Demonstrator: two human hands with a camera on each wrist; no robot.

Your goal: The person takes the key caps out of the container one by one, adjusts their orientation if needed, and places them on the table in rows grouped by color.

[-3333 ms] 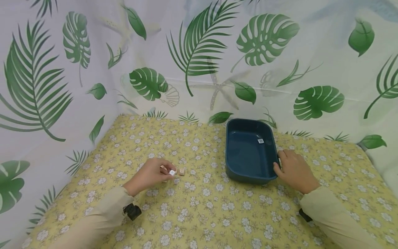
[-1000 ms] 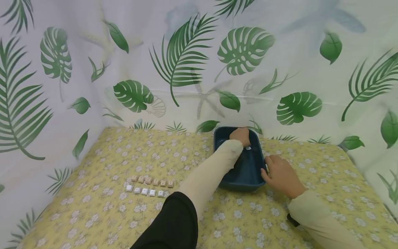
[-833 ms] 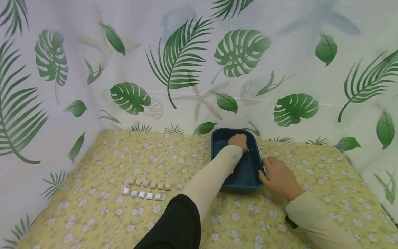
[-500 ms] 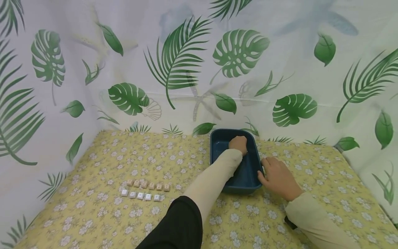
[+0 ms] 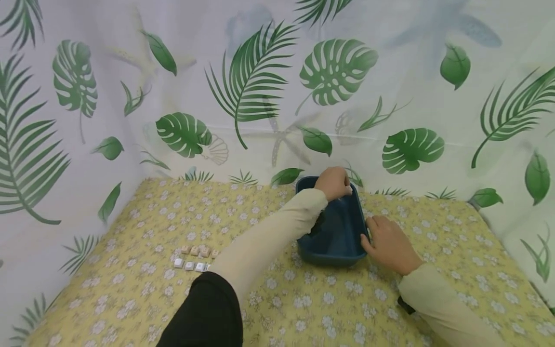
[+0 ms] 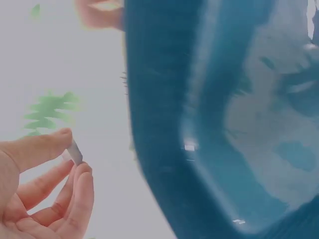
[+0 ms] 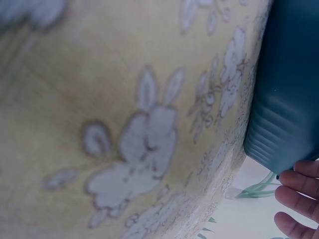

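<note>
My left hand (image 5: 333,183) is over the far end of the dark blue plastic basin (image 5: 334,258). Its thumb and fingertips pinch a small white keycap (image 6: 75,152), seen edge-on in the left wrist view. My right hand (image 5: 390,245) rests against the basin's right side, fingers lying along the outer wall and thumb at the rim. In the right wrist view its relaxed fingertips (image 7: 299,186) are at the basin's wall. To the left on the cloth, beige keycaps (image 5: 195,250) form a row, with white keycaps (image 5: 189,265) in a second row nearer me. My left sleeve hides the right ends of both rows.
A yellow flowered cloth (image 5: 295,289) covers the table. Behind it and along the left hangs a white curtain (image 5: 260,96) printed with green leaves, close behind the basin. My left forearm (image 5: 260,236) stretches across the middle of the table.
My left hand went from the keycap rows into the basin, and has now risen toward its far rim with a white keycap pinched. My right hand has stayed at the basin's side.
</note>
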